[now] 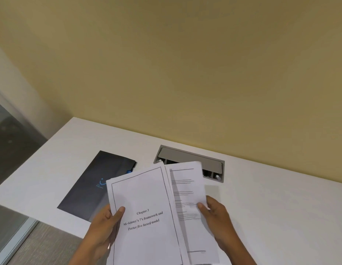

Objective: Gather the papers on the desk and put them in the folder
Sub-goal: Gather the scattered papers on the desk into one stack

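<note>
Holding the papers (pixel 147 217) up off the desk (pixel 271 207) with both hands, I have them fanned into two bundles that overlap along the middle. My left hand (pixel 101 230) grips the left edge of the front bundle, thumb pressed flat on its printed face and the other fingers hidden behind the sheets, so it is pinching the paper between thumb and fingers. That top sheet reads "Chapter 3" with a title under it inside a thin black border. My right hand (pixel 221 220) pinches the right edge of the back bundle the same way, thumb on the front over lines of blurred text, fingers tucked behind where I cannot see them. The two bundles touch and slide under one another between my thumbs.

Behind the papers, toward the desk's left edge, the dark folder (pixel 93 184) lies flat and closed, a small blue mark on its cover; its near right part is hidden by the sheets I hold. Close to the desk's back edge, against the yellow wall (pixel 166 64), a grey cable hatch (pixel 191 159) sits sunk into the desk, its lid propped open.
</note>
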{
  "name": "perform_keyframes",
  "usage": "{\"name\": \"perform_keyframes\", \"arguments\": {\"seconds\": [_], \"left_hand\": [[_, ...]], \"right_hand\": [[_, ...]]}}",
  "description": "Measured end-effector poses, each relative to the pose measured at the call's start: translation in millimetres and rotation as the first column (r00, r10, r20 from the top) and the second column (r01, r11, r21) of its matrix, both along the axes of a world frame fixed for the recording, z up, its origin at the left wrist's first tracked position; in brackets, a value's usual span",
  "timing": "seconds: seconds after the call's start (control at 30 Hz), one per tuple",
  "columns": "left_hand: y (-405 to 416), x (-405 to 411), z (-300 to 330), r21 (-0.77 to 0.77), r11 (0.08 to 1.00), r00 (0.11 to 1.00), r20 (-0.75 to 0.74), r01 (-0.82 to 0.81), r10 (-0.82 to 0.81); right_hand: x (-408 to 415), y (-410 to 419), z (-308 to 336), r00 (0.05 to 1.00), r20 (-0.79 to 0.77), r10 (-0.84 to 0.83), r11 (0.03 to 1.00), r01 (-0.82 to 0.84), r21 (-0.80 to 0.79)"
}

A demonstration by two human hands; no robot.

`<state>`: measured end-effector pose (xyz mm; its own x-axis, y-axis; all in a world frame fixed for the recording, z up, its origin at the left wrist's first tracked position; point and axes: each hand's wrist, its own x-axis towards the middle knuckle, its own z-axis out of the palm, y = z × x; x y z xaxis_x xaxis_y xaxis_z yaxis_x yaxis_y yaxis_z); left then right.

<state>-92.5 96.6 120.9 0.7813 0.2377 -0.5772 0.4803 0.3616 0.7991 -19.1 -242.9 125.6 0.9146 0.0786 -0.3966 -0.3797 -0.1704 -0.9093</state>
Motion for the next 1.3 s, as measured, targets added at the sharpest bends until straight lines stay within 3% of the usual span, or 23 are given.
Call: {"name": "perform_keyframes", "arguments": {"seconds": [0.37, 0.53, 0.7, 0.77, 0.9, 1.07, 1.2, 1.3], "left_hand": [[7.6, -18.7, -5.7, -0.113, 0.993, 0.993, -0.109, 0.029, -0.041], [20.5, -30.1, -15.3, 0.043, 0.999, 0.992, -0.121, -0.030, 0.035], [37.3, -45.3, -24.1, 0.176, 0.972, 0.981, -0.091, -0.156, 0.174], [45.8, -53.0, -28.5, 0.190, 0.957, 0.964, -0.105, -0.221, 0.243], [64.7, -69.3, -36.9, 0.231, 0.930, 0.938, -0.129, -0.287, 0.321], [84.2, -85.0, -40.4, 0.360, 0.901, 0.945, -0.121, -0.243, 0.303], [96.2, -95.5, -47.4, 0.422, 0.872, 0.933, -0.136, -0.249, 0.332], [102.4, -93.8, -43.9, 0.382, 0.894, 0.932, -0.172, -0.235, 0.318]], "right_hand": [[-21.0, 71.0, 7.8, 0.945, -0.124, 0.303, 0.931, -0.266, 0.251], [-21.5, 88.8, -3.1, 0.883, -0.188, 0.430, 0.889, -0.378, 0.257], [-4.4, 99.0, -21.9, 0.868, -0.290, 0.402, 0.913, -0.405, 0.053], [5.9, 99.6, -39.0, 0.888, -0.282, 0.362, 0.902, -0.411, -0.136], [34.1, 99.7, -78.1, 0.880, -0.217, 0.421, 0.759, -0.473, -0.447], [79.2, 118.4, -108.3, 0.800, -0.221, 0.558, 0.572, -0.563, -0.596], [110.5, 142.0, -123.8, 0.775, -0.158, 0.612, 0.440, -0.500, -0.746], [135.8, 155.4, -137.9, 0.738, -0.164, 0.654, 0.311, -0.461, -0.831]]}}
